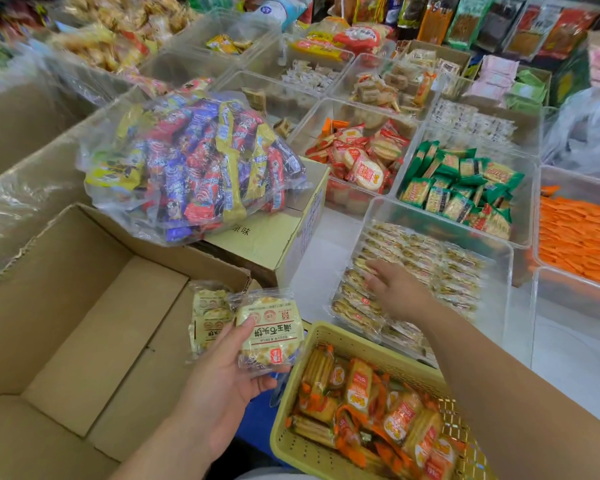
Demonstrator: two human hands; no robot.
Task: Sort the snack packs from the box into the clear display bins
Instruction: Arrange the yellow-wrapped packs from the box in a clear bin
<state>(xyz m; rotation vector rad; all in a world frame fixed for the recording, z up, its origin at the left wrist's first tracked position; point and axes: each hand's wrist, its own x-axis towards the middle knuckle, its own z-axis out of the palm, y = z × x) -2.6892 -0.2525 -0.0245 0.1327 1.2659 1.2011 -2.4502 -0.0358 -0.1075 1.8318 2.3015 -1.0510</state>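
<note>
The left hand [219, 372] has its fingers clamped on two fanned snack packs [271, 329] above the right wall of the box [84, 306]. The loosely held rear one could slip back in. The right hand [395, 289], fingers straight, rests on the rows in the clear bin [430, 218] at the near edge of the worktop [319, 265] and may skew them.

Just two bare forearms [499, 375] here, sleeveless as far as the shot goes. Left grip [222, 382] and right grip [395, 289] are bare too, thumbnail short. The pale grey strip [274, 475] at the bottom edge might be clothing, can't tell.
</note>
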